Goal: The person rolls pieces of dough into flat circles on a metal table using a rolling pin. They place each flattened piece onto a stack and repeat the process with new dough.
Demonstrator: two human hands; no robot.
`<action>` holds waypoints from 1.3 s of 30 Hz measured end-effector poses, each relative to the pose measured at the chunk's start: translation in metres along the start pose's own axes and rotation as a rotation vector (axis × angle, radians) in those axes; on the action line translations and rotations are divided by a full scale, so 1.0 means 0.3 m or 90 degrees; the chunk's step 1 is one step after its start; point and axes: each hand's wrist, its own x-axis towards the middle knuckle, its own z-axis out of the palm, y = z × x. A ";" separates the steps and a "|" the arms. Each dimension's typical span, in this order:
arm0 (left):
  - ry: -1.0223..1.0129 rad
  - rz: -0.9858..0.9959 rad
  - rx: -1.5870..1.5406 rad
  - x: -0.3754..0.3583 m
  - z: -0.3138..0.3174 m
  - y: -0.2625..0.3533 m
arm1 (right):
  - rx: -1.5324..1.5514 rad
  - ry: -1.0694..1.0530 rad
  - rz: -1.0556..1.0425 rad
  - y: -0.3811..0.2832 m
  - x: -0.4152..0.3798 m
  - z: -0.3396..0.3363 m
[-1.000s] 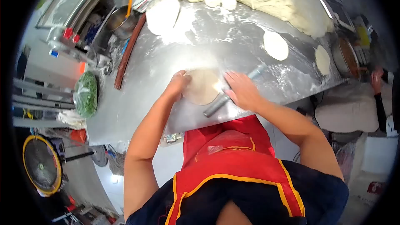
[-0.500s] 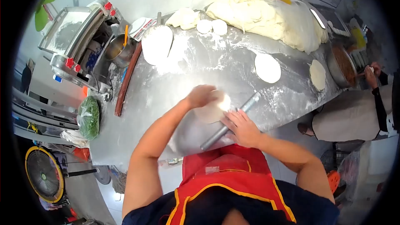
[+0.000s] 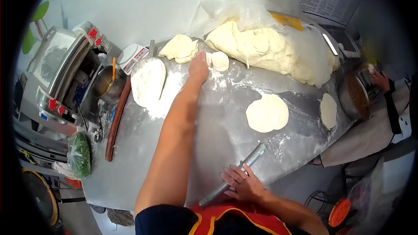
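Observation:
My left hand reaches to the back of the steel table, its fingers closed over a small dough ball that is mostly covered. Touching that ball on the right is another dough ball. My right hand lies near the front edge with its fingers over a metal rolling pin, which sits slantwise on the table. To the right of centre, two flat dough rounds overlap. Farther right lies a single dough round.
A large dough mass under plastic fills the back. At left are a flour scoop, a scale, a metal pot, a brown stick and a dough machine. Another person's hand is by a filling bowl.
My left hand has left the dough round and reached back to the dough balls. That round now overlaps another on the right. My right hand has moved onto the rolling pin. The view has shifted.

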 end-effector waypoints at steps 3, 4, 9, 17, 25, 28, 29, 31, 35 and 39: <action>-0.104 -0.049 0.011 0.004 -0.098 0.011 | 0.017 -0.040 0.016 -0.011 0.015 -0.033; -0.131 -0.045 0.080 -0.004 -0.142 0.027 | 0.030 -0.039 0.022 -0.015 0.014 -0.040; -0.078 -0.178 0.039 -0.087 -0.191 -0.045 | 0.070 -0.039 0.043 -0.025 0.014 -0.053; -0.014 0.112 -0.098 -0.406 -0.186 -0.072 | 0.052 0.076 0.024 -0.035 -0.002 -0.038; -0.166 0.125 -0.069 -0.936 -0.621 0.092 | 0.063 0.087 0.017 -0.045 -0.015 -0.038; -0.214 0.084 -0.037 -0.893 -0.620 0.116 | 0.060 0.090 0.019 -0.047 -0.015 -0.039; -0.185 0.114 -0.051 -0.892 -0.586 0.106 | 0.060 0.091 0.017 -0.043 -0.013 -0.039; -0.192 0.131 0.000 -0.922 -0.501 0.094 | 0.065 0.086 0.017 -0.037 -0.016 -0.030; -0.285 0.114 0.095 -0.921 -0.496 0.115 | 0.045 0.101 0.012 -0.033 -0.013 -0.013; -0.295 0.073 0.134 -0.874 -0.467 0.144 | 0.060 0.104 0.013 -0.033 -0.011 -0.020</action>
